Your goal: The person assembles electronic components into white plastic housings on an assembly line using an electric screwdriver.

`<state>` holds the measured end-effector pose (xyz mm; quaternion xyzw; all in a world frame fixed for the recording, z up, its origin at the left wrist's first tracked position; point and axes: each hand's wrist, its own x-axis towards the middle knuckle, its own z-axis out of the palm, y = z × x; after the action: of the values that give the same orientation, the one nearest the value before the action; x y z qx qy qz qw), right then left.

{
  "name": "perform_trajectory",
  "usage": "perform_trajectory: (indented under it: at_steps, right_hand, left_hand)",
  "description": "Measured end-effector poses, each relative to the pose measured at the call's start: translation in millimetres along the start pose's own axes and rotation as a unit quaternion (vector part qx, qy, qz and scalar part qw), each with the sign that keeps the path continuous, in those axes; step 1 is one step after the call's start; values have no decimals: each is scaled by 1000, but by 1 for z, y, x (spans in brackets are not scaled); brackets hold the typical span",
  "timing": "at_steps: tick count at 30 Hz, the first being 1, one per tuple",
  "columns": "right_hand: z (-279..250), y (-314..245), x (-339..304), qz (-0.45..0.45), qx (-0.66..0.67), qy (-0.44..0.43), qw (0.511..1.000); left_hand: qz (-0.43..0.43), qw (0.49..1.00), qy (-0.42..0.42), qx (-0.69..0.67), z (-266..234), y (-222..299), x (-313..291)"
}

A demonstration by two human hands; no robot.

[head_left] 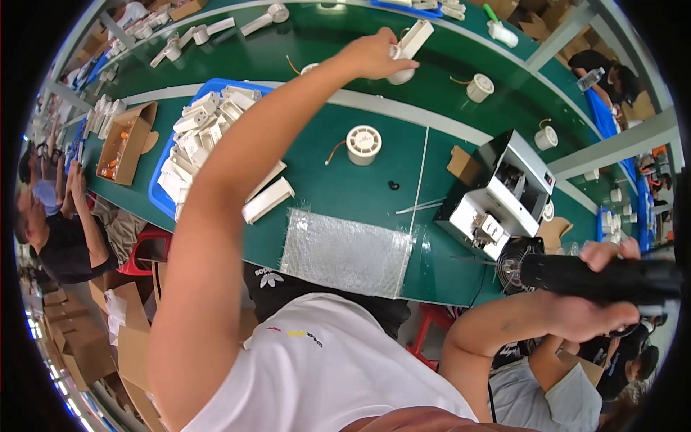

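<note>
While a bubble-wrap sheet (345, 252) lies at the lower centre of the green surface (324, 173), a loose white shell (268, 200) sits just beside its upper-left corner and a round white housing (363, 144), wires trailing, rests mid-frame, apparently not yet fitted; the blue tray (153, 190) at left holds many separate shells, suggesting much is left, though joined units (266, 20) at the upper left look done. Of the hands, the right hand (586, 317), lower right, wraps around a black handheld tool (597, 277); farther off, upper centre, the left hand (376, 57) grasps a white piece (416, 39), boxy handle meeting round end; whether lifted or resting, I cannot tell.
</note>
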<state>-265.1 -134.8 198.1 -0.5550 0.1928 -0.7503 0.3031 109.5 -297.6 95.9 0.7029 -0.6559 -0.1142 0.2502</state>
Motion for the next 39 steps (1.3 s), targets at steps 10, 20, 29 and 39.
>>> perform_trajectory:
  at_steps: [10,20,29,39]
  right_hand:
    - [49,9,-11,-303,-534,96,784]
    - [272,237,-94,-27,-402,-424,811]
    - [277,218,-102,45,-463,-648,604]
    - [304,219,-136,-172,-415,-640,624]
  left_hand:
    - [156,963,-136,170,14,-82,68]
    - [38,786,228,-573,-178,-32,-124]
    - [-29,489,228,-841,-152,-85,-379]
    - [68,304,129,-941,-124,-85,-405]
